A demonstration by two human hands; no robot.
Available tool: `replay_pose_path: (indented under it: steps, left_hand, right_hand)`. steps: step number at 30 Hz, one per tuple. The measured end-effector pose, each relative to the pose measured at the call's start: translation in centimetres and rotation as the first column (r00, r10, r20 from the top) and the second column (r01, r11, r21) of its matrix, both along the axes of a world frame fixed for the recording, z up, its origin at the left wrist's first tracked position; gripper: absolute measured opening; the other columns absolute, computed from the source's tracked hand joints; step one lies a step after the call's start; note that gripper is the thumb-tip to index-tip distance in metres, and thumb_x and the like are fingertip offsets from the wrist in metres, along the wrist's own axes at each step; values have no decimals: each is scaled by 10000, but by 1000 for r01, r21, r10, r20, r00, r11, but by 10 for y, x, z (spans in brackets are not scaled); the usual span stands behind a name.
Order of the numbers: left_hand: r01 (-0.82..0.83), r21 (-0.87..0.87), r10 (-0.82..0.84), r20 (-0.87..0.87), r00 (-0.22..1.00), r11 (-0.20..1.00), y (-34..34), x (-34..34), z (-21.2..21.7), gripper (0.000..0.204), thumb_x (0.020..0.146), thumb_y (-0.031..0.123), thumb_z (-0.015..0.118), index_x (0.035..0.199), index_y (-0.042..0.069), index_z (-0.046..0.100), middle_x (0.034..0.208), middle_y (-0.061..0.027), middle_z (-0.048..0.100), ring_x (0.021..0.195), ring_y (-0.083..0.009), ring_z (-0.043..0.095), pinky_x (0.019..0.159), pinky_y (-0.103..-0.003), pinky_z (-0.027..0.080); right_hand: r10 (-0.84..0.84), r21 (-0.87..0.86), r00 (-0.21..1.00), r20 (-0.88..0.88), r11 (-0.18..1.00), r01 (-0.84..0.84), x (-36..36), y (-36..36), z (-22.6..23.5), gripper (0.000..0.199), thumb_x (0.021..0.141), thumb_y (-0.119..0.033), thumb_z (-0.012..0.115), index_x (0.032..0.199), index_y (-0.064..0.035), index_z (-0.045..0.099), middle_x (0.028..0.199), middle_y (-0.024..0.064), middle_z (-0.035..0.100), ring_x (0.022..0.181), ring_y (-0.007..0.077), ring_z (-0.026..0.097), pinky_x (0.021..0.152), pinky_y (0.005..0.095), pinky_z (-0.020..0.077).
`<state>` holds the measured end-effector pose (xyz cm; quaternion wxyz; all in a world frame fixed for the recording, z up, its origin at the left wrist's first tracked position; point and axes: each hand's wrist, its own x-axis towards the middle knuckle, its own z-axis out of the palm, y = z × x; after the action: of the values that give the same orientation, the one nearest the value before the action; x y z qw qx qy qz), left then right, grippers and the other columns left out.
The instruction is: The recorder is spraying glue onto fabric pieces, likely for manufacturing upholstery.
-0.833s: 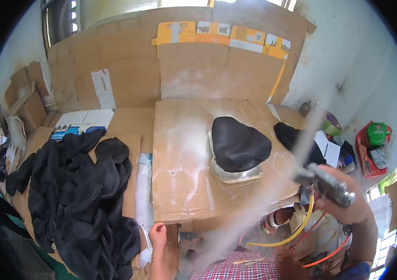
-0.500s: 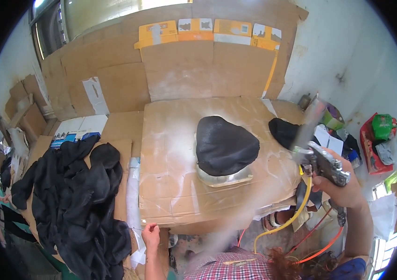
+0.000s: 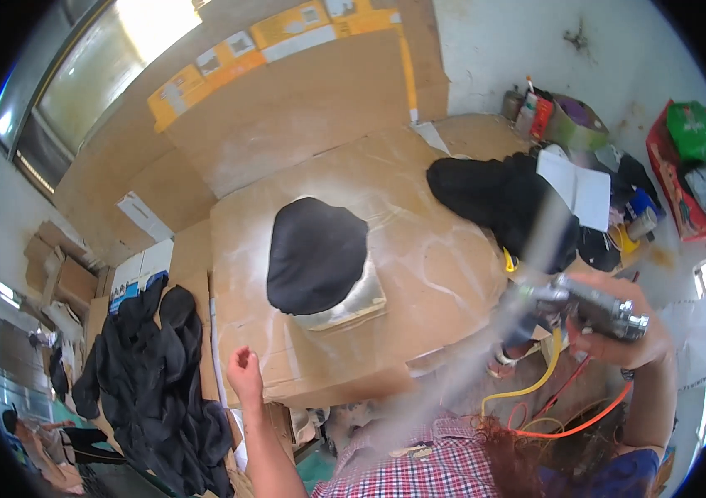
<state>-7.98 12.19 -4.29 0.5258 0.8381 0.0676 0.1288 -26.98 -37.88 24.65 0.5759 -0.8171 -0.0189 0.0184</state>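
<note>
My right hand grips a metal spray gun, its nozzle end toward the left and a yellow hose hanging below it. A rounded black fabric piece lies over a pale, shiny block on the cardboard-covered table. The gun is well to the right of this piece, apart from it. Near the table's front left edge, my left hand is raised with fingers curled in; I see nothing in it. A pale blurred streak runs across the view beside the gun.
A heap of black fabric pieces lies at left; more black fabric lies at right. Beyond it are white paper, a green box and a red bag. Cardboard lines the back. Another person shows at far left.
The view has turned to the right, so the table and black piece sit farther left. The spray gun is now farther from the black piece. My left hand has risen off the table's front edge.
</note>
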Motion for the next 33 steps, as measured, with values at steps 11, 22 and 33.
replay_pose_path:
  steps: [11, 22, 33]
  left_hand:
    - [293, 111, -307, 147, 940, 950, -160, 55, 73, 319, 774, 22, 591, 1092, 30, 569, 931, -79, 610, 850, -163, 578, 778, -282, 465]
    - [313, 794, -463, -45, 885, 521, -225, 31, 45, 559, 705, 203, 670, 1230, 166, 480, 1346, -85, 382, 1281, -348, 291, 989, -616, 233]
    - [562, 345, -634, 145, 759, 752, -148, -26, 25, 269, 728, 90, 614, 993, 51, 589, 1021, -121, 602, 1002, -316, 544, 877, -407, 423]
  right_hand:
    - [6, -115, 991, 137, 993, 10, -53, -66, -22, 545, 701, -38, 656, 1221, -8, 496, 831, 50, 631, 714, 148, 600, 664, 268, 470]
    - [-20, -5, 995, 93, 1000, 21, -16, -10, 44, 592, 678, -27, 668, 1233, 12, 465, 803, 55, 614, 719, 110, 567, 625, 247, 455]
    - [100, -44, 994, -52, 994, -102, 50, 103, 86, 551, 692, -21, 673, 1208, 37, 491, 962, 78, 616, 817, 114, 566, 703, 239, 457]
